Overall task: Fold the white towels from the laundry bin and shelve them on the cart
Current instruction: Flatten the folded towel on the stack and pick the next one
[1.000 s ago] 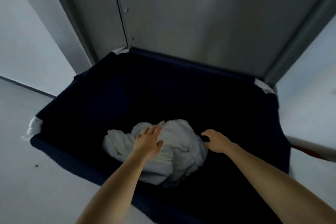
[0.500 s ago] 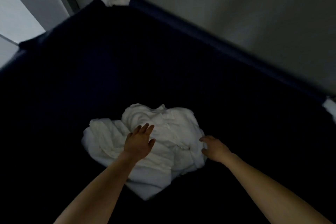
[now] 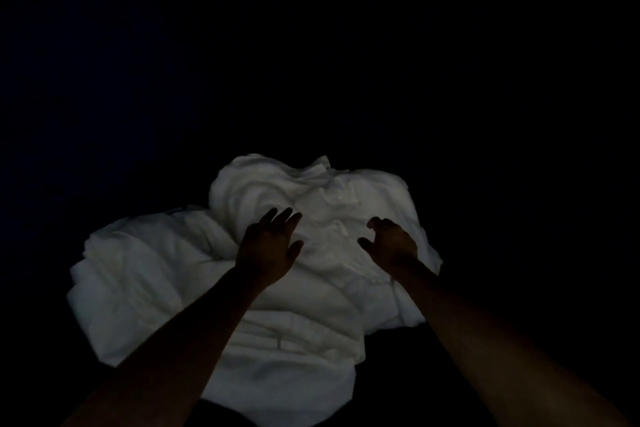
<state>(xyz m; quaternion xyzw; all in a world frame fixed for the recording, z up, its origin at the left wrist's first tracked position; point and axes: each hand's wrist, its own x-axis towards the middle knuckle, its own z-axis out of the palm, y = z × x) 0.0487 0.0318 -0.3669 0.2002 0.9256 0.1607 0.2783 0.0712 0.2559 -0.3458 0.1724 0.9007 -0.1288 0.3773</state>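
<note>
White towel heap [image 3: 145,288] under left hand [image 3: 266,248], right hand [image 3: 393,246]

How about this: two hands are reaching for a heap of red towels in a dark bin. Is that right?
No, the towels are white, not red. The head view shows the left hand and right hand reaching for the heap in the dark bin.

A crumpled heap of white towels [image 3: 166,288] lies in darkness. The left hand [image 3: 266,248], fingers straight, and the right hand [image 3: 393,244], fingers loosely curled, reach over it.
</note>
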